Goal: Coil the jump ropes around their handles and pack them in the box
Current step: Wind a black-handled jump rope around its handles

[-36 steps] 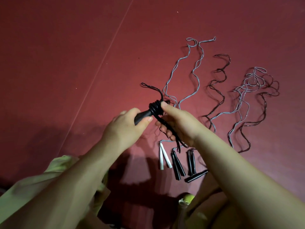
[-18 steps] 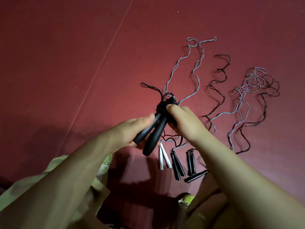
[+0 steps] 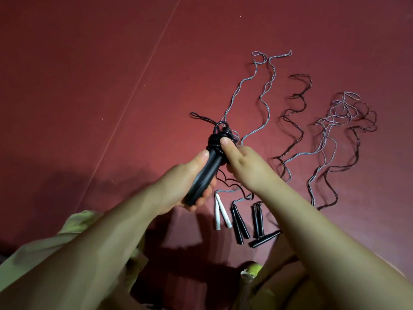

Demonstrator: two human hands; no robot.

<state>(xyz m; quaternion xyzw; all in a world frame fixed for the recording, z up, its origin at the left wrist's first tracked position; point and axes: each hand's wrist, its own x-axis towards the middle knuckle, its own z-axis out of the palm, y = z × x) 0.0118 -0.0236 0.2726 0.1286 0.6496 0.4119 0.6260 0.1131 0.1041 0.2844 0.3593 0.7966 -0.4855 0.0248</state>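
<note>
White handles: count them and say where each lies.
2 white handles on the floor, meeting at the top: one by the left hand, the other beside the black handles. Arms may hide more.

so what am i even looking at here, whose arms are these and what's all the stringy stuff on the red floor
It is one picture, from a camera worn on a person's head, looking down at their own bare arms. The left hand grips two black handles together; the right hand pinches the black rope coil wound round their top. On the red floor lie more jump ropes, uncoiled: wavy grey cords and dark cords, with white handles and black floor handles near the person. No box is visible.
</note>
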